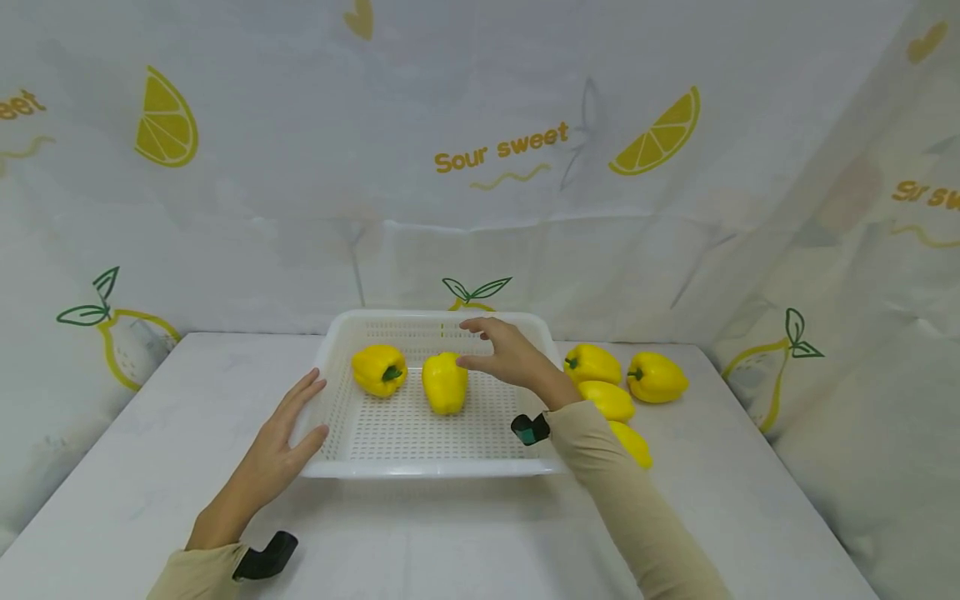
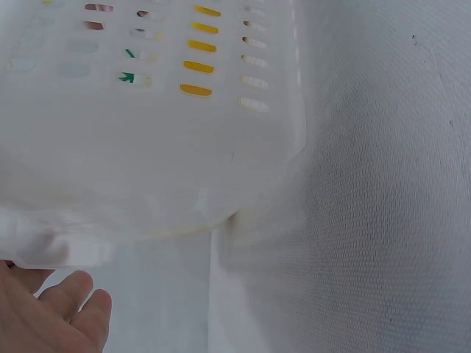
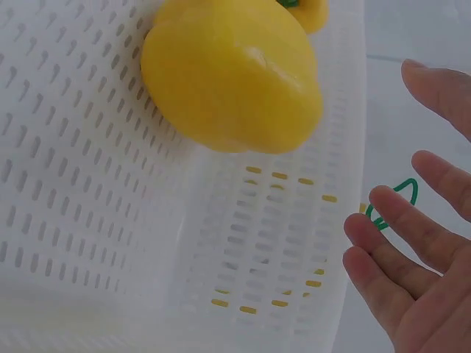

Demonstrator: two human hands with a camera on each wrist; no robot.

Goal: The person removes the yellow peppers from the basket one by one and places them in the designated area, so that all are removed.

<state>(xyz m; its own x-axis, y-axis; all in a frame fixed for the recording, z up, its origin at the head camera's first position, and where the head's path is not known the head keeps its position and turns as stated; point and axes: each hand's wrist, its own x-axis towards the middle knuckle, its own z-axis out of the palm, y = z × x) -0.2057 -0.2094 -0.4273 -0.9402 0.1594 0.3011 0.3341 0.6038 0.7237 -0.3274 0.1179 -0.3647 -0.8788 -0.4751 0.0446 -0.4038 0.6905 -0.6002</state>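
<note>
A white perforated plastic basket [image 1: 431,468] stands on the table with two yellow bell peppers inside. The left pepper [image 1: 371,367] lies with its green stem turned to the front right; the other pepper [image 1: 444,387] sits near the basket's middle. Over the basket, just right of this second pepper, is my right hand [image 1: 504,354], its fingers spread and holding nothing. In the right wrist view a gap shows between that hand [image 3: 412,265] and the pepper [image 3: 232,73]. My left hand [image 1: 268,460] rests by the basket's left rim with fingers extended; whether it touches the rim, I cannot tell.
Several more yellow bell peppers [image 1: 657,377] lie on the table [image 1: 750,500] right of the basket, partly behind my right forearm. A white cloth [image 1: 300,208] printed with lemons hangs behind the table. Black wrist devices [image 1: 267,557] sit at both sleeves.
</note>
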